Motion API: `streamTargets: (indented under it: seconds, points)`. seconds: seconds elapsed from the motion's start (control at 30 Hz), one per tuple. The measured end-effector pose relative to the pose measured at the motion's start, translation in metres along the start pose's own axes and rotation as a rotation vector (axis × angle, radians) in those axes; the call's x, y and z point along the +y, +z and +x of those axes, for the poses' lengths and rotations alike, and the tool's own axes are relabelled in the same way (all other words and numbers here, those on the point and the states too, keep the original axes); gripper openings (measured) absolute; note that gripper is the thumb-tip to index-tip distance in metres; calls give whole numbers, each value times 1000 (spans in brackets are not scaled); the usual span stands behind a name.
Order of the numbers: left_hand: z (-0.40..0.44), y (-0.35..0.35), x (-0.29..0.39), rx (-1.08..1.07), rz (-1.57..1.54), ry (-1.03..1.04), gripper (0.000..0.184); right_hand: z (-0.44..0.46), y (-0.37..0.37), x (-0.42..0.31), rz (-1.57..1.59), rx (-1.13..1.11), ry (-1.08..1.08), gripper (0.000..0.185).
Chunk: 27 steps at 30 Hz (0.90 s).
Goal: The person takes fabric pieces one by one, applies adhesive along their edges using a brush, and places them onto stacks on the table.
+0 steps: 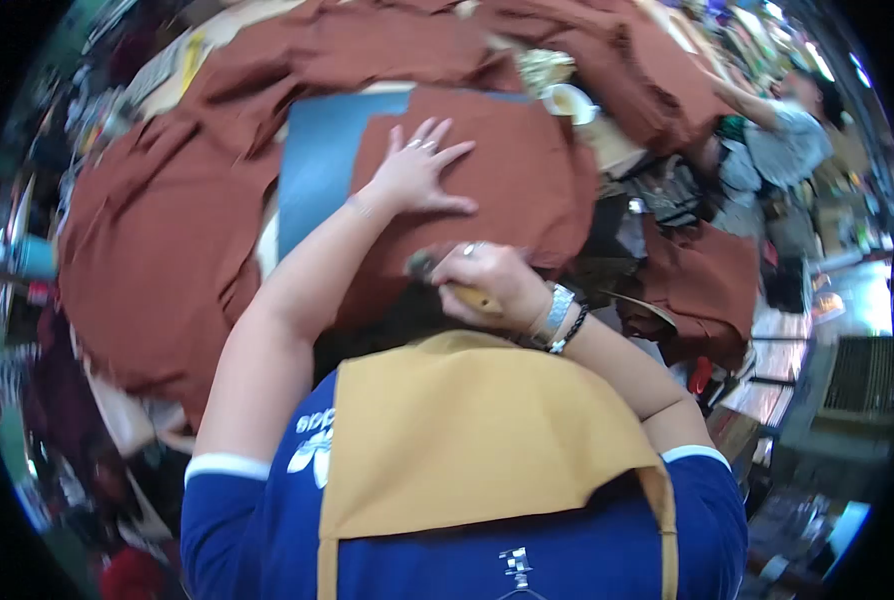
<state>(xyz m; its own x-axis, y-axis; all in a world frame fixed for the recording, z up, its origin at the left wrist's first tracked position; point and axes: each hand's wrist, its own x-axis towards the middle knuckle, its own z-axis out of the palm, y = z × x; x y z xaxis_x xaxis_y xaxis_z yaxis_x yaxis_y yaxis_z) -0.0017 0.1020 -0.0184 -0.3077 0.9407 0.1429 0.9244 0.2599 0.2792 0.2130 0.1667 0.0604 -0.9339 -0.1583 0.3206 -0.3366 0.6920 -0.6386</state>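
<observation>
Head view: rust-brown sheet [527, 170], matte, round-edged, lies partly over blue board [312, 165]. Left hand [422, 178] open, splayed flat on it; right hand [492, 280], near its lower edge, grips wooden-handled tool [477, 299].

Wooden-handled tool [478, 299]: head blurred, type unclear
Shirt lettering [316, 421]: partly covered by apron [487, 440]
Co-worker [789, 138]: blurred

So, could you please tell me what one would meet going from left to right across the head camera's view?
Turquoise object → large brown cloth at the left → left hand → white cup → person in a light top.
</observation>
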Motion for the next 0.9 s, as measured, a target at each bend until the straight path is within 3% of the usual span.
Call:
streamTargets:
  seconds: [0.13, 0.23, 0.3, 0.4, 0.43, 0.5, 0.6, 0.63, 0.7, 0.73, 0.83, 0.9]
  points:
    - [7, -3, 3, -51, 5, -19, 108, -9, -23, -8, -18, -33, 27, 11]
    - [6, -5, 6, -96, 38, -34, 107, 1, 4, -1, 94, 113, -61, 9]
    - [4, -2, 3, -34, 36, -85, 104, -2, 19, 9, 37, 36, -46, 8]
    - [-9, 6, 2, 296, 195, -492, 107, -24, -18, 7, 206, 116, 67, 7]
    - [-15, 3, 1, 260, 189, -557, 102, -36, -36, 2, 229, 137, 128, 7]
    - [-26, -6, -1, 185, 171, -693, 91, -66, -59, 1, 223, 399, 265, 9]
    - [-40, -28, -7, -12, -79, -570, 61, -117, -81, 2, 190, 662, 566, 12]
    - [-48, -21, -23, 67, -353, -533, 52, -132, -86, 2, 273, 729, 668, 13]
    - [-62, -11, -45, 221, -896, -441, 36, -152, -92, 9, 261, 875, 640, 12]
    - [-68, -13, -44, 354, -1164, -438, 37, -157, -95, 9, 273, 910, 651, 11]
    - [-94, -71, -47, 644, -1514, -659, 44, -149, -113, 6, 228, 883, 678, 11]
    - [-125, -118, -56, 614, -1747, -734, 42, -133, -119, 16, 111, 805, 585, 11]
